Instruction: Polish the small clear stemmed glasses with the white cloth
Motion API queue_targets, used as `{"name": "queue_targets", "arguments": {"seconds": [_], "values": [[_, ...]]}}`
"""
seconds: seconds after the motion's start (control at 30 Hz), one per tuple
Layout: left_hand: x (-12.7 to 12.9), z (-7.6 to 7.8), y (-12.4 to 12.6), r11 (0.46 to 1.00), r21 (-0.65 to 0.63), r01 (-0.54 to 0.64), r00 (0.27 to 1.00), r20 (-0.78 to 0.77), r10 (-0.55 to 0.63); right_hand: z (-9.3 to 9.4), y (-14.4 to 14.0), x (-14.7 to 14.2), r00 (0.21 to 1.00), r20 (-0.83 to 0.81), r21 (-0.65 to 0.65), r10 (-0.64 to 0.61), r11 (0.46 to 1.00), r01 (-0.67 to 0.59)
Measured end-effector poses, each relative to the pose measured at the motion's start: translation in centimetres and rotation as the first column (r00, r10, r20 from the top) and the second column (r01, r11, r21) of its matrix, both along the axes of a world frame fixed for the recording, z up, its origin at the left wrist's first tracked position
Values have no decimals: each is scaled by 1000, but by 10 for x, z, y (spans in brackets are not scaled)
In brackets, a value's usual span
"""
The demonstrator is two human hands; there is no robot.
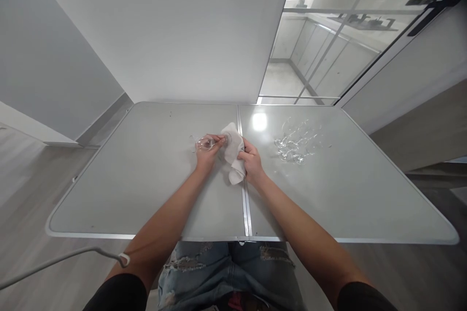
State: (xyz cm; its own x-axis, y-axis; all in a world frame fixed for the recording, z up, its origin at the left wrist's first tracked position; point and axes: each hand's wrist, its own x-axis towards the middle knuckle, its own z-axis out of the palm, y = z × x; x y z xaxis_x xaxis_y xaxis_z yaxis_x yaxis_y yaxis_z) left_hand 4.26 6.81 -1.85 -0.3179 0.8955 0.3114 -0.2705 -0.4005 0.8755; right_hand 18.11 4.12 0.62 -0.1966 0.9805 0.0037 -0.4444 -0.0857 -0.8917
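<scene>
My left hand (207, 153) grips a clear wine glass (204, 143) that lies sideways above the grey folding table (146, 184), near its middle seam. My right hand (251, 160) holds a white cloth (233, 153) pressed against the glass's end by the left fingertips. The cloth bunches down below my right thumb. Both forearms reach in from the near edge.
Several clear wine glasses (297, 143) stand clustered on the table's right half. A white wall panel rises behind the table, a glass partition to the right. A thin white cable (65, 257) hangs at lower left, off the table.
</scene>
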Motion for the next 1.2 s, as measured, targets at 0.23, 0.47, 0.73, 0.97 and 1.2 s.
{"name": "queue_targets", "arguments": {"seconds": [0.23, 0.47, 0.73, 0.97, 1.2], "values": [[0, -2, 1, 1000, -13, 5, 999, 33, -5, 1, -1, -1, 996, 38, -42, 85, 996, -83], [2, -4, 2, 999, -36, 23, 999, 37, -22, 2, -2, -4, 998, 62, -20, 30, 999, -29], [1, -2, 2, 999, -30, 19, 1000, 22, -18, 0, -3, -4, 996, 88, 13, -22, 1000, 21], [-9, -7, 11, 988, -93, -120, 989, 76, 128, 0, 8, 12, 999, 54, 25, 1, 1000, -2], [-1, -1, -1, 992, -93, 84, 980, -170, -99, 5, 5, 13, 777, 556, 403, -296, 913, 59]]}}
